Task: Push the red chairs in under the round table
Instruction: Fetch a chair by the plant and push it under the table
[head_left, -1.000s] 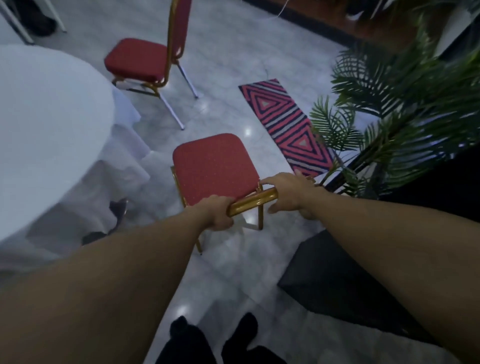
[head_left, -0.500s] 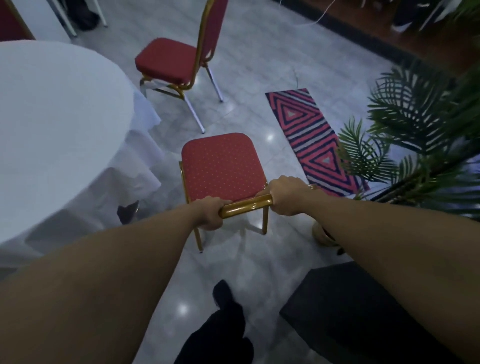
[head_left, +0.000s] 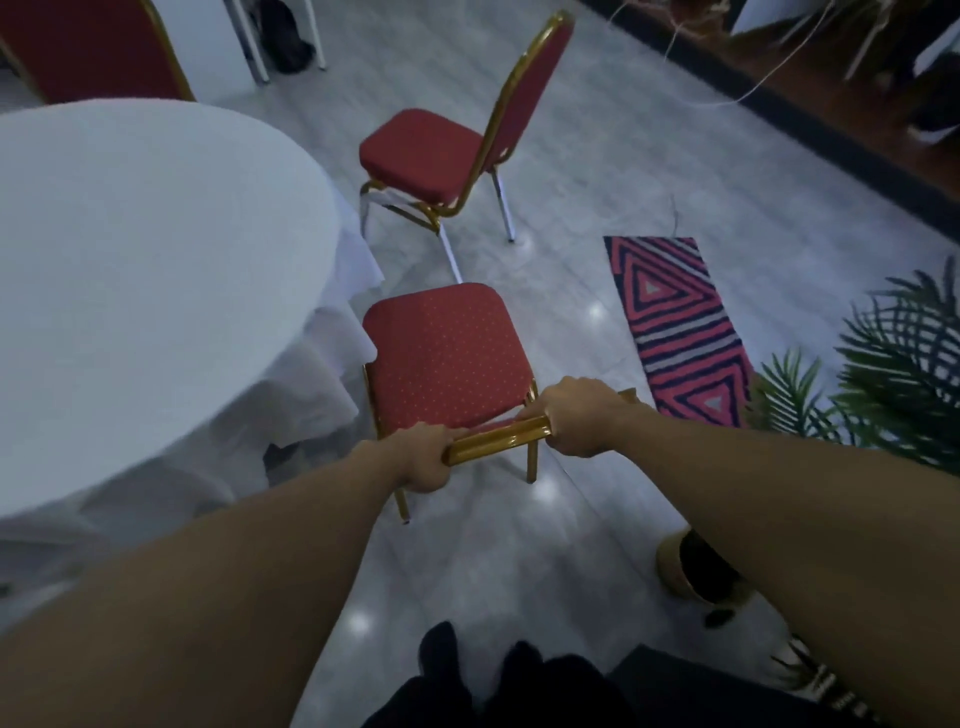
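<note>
A red chair (head_left: 447, 353) with a gold frame stands right in front of me. Its seat corner touches the hanging white cloth of the round table (head_left: 130, 291) on the left. My left hand (head_left: 423, 457) and my right hand (head_left: 582, 421) both grip the gold top rail of its backrest, one at each end. A second red chair (head_left: 426, 156) stands farther off, beside the table's far edge, its back turned to the right. The backrest of a third red chair (head_left: 88, 47) shows beyond the table at top left.
A red and black striped mat (head_left: 675, 327) lies on the grey marble floor to the right. A potted palm (head_left: 893, 379) with its gold pot (head_left: 675, 566) stands at right. A black mat (head_left: 701, 691) lies at bottom right. My dark shoes (head_left: 467, 680) show below.
The chair I hold has moved left toward the table, and its seat now meets the tablecloth. My view has swung left, so the plant and mat sit farther right. Both hands keep their grip.
</note>
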